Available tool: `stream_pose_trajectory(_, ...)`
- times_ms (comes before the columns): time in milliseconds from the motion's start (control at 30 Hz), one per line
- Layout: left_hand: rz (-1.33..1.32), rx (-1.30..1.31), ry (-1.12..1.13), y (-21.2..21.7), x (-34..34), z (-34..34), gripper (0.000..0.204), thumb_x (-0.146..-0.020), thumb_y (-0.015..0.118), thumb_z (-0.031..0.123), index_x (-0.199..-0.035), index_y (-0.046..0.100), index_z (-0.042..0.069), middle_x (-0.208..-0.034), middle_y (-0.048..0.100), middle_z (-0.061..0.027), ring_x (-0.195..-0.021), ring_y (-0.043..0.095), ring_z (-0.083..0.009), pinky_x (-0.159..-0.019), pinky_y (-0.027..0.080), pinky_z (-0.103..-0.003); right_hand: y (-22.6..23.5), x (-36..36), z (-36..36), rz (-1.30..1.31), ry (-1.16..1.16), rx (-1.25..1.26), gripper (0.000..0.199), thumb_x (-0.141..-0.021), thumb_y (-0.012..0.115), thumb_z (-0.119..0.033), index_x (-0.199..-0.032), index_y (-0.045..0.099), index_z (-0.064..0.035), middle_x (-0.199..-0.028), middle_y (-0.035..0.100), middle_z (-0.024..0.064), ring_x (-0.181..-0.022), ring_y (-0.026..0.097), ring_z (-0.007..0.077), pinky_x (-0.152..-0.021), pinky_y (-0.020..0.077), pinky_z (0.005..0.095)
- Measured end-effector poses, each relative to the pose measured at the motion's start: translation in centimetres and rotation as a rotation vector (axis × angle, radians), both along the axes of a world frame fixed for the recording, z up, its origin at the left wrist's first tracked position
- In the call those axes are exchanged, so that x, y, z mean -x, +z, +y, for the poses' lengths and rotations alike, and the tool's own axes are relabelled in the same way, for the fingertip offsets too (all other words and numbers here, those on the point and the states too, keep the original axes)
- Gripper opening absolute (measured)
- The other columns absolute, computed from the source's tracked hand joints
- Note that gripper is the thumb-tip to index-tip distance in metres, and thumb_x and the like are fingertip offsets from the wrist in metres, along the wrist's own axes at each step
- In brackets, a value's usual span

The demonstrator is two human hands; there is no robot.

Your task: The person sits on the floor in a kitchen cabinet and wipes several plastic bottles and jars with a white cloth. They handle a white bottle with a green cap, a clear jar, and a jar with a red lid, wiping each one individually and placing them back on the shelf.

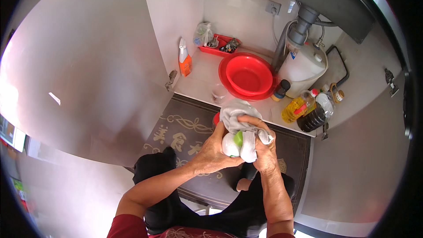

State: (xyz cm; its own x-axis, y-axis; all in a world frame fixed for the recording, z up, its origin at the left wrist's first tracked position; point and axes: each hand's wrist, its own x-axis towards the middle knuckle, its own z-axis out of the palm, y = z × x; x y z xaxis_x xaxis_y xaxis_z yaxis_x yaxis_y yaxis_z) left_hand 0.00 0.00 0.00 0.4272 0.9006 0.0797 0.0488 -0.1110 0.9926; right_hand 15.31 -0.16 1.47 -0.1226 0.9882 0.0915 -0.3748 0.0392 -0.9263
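In front of the cabinet, my left hand [210, 153] is closed round a white container with green patches [231, 145]. Its exact kind is hard to make out, as fingers and fabric hide much of it. A bit of red [216, 118] shows just beyond my left fingers; I cannot tell whether it belongs to the container. My right hand [265, 153] grips a pale grey cloth [238, 112], bunched over the container and pressed against its side. Both hands are close together above the floor mat [189, 125], near the cabinet's front edge.
Inside the open cabinet stand stacked red basins [249, 77], a spray bottle [185, 59], a red tray [211, 50] and a clear cup [218, 93]. To the right are a white tank [302, 68], a dark-lidded jar [280, 90], an oil bottle [296, 109] and a dark-liquid bottle [313, 118]. A drain pipe [304, 26] descends there.
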Motion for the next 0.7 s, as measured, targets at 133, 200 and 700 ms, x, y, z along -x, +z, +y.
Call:
stream_pose_trajectory(133,-0.031,0.046,-0.074,-0.7,-0.1,-0.5,0.083,-0.065,0.077,0.009,-0.132,0.028,0.002,-0.112,0.050,-0.0095,-0.106,0.051,-0.0180,-0.088,0.044,-0.033,-0.5,-0.9,0.2,0.069,0.144,0.070,0.029,-0.078,0.070,-0.019,-0.102,0.065,-0.0030,-0.095,0.065,0.0035,-0.084,0.060,0.0116,-0.075,0.0500,0.0249)
stream_pose_trajectory(200,-0.026,0.088,-0.077,-0.9,-0.4,-0.7,0.080,-0.065,0.077,0.009,-0.128,0.030,0.002,-0.110,0.050,-0.0096,-0.103,0.052,-0.0169,-0.086,0.045,-0.032,-1.1,-0.6,0.3,0.136,0.111,0.096,0.019,-0.082,0.066,-0.015,-0.098,0.066,-0.0036,-0.090,0.065,0.0030,-0.080,0.061,0.0117,-0.071,0.0516,0.0257)
stream_pose_trajectory(700,-0.132,0.155,0.010,-1.9,-0.1,2.2,0.065,-0.061,0.078,0.007,-0.104,0.029,0.007,-0.105,0.041,-0.0076,-0.101,0.046,-0.0138,-0.086,0.044,-0.030,-0.6,1.2,-1.5,-0.412,-0.340,-0.232,0.045,-0.072,0.063,0.003,-0.115,0.055,-0.0061,-0.100,0.062,0.0107,-0.094,0.059,0.0182,-0.085,0.0456,0.0294)
